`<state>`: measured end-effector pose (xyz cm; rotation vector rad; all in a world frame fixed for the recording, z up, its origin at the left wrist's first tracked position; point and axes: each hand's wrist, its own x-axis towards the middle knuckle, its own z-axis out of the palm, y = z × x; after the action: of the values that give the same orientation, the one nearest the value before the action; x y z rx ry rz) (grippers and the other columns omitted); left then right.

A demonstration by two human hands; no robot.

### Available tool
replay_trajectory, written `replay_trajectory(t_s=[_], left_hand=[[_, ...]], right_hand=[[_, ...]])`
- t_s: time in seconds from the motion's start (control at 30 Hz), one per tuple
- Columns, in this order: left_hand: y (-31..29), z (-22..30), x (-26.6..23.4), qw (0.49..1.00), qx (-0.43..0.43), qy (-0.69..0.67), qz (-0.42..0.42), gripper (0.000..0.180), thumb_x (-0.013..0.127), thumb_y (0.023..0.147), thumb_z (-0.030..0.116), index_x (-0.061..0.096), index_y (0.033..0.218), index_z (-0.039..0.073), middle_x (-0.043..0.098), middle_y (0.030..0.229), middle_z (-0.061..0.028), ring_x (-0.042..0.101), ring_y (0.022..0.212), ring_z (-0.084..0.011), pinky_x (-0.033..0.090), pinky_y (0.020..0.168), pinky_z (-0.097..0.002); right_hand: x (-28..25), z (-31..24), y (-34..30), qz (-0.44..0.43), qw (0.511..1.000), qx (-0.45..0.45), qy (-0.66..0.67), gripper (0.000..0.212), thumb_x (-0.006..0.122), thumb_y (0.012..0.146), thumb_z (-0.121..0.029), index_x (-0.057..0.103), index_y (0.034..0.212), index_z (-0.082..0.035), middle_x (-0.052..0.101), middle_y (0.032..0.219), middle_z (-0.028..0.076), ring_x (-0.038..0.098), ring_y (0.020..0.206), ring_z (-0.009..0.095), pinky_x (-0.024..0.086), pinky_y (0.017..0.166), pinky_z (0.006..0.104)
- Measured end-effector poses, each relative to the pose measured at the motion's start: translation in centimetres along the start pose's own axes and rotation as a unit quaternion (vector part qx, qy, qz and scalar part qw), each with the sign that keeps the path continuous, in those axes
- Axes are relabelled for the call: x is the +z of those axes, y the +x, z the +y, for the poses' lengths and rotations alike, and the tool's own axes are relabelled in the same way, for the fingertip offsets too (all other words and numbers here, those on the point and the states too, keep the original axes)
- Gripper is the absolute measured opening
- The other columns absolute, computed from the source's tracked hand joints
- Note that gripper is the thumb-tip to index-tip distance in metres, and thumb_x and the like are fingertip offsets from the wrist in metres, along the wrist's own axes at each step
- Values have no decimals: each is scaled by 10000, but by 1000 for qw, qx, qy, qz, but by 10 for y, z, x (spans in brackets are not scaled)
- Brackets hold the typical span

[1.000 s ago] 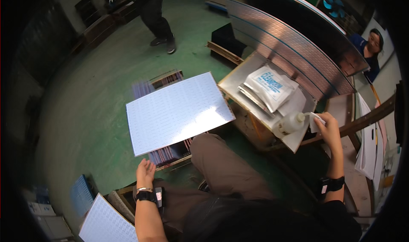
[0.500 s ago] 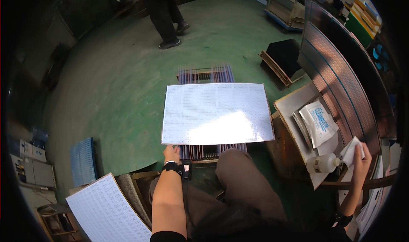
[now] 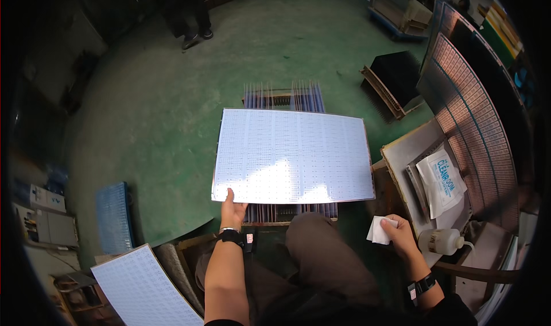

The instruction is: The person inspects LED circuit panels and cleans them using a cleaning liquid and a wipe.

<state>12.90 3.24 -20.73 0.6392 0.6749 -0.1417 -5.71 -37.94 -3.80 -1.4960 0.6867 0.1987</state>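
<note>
A large white panel point(image 3: 295, 148) with fine rows of printed marks lies tilted over a rack point(image 3: 287, 215) that holds many thin upright boards. My left hand point(image 3: 232, 207) grips the panel's near left corner, thumb on top and fingers underneath. Off the panel's near right corner, my right hand point(image 3: 400, 237) pinches a folded white wipe point(image 3: 380, 230). Just right of that hand stands a white squeeze bottle point(image 3: 441, 241) with a bent spout. Beyond the bottle, a white packet of wipes point(image 3: 441, 182) rests on a tray.
A second printed panel point(image 3: 143, 286) leans at the lower left, near a blue rack point(image 3: 113, 217). Large copper-coloured panels point(image 3: 473, 125) stand along the right. A black slotted rack point(image 3: 395, 79) and a trolley point(image 3: 399, 16) are farther back. Another person point(image 3: 183, 16) stands at the far left.
My right hand has come left from beside the bottle toward the panel, carrying the wipe. The panel's near edge has shifted slightly toward me. The other person has moved left and farther off.
</note>
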Motion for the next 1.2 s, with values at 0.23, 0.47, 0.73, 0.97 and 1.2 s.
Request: replay_trajectory(t_s=[0.23,0.47,0.73,0.97,1.2], left_hand=[[-41,28,44,991,124,7,-39,445,508,939,211,362,1322,38,461,1308,-129,489,1168,-270,455,954,-420],[-161,87,64,967,240,10,-87,424,520,935,204,390,1293,16,499,1249,-103,530,1109,-210,485,907,-346],[-310,125,46,944,324,21,-64,458,547,920,171,371,1306,-5,495,1243,-106,524,1106,-182,485,885,-316],[-354,83,8,956,271,56,-102,404,548,917,123,412,1276,-6,505,1231,-72,522,1084,-140,446,909,-293],[-351,58,-29,953,261,117,-96,358,535,902,70,455,1247,18,525,1182,-46,511,1084,-117,446,892,-251]], right_hand=[[-3,-13,-5,-35,999,-21,10,198,618,872,-162,606,975,7,638,814,37,591,700,82,475,653,226],[36,-94,-28,-110,984,-139,-14,183,664,834,-130,562,929,-11,631,803,39,585,691,78,478,635,226],[172,-164,-78,-158,753,-576,-276,177,639,711,12,475,653,-19,616,879,106,584,779,214,461,670,305],[288,-147,-134,-423,577,-638,-284,158,675,692,-86,530,736,-39,608,901,82,561,882,267,416,822,364],[342,-103,-143,-486,486,-674,-270,150,684,737,-147,574,816,-81,566,812,47,558,799,237,420,773,355]])
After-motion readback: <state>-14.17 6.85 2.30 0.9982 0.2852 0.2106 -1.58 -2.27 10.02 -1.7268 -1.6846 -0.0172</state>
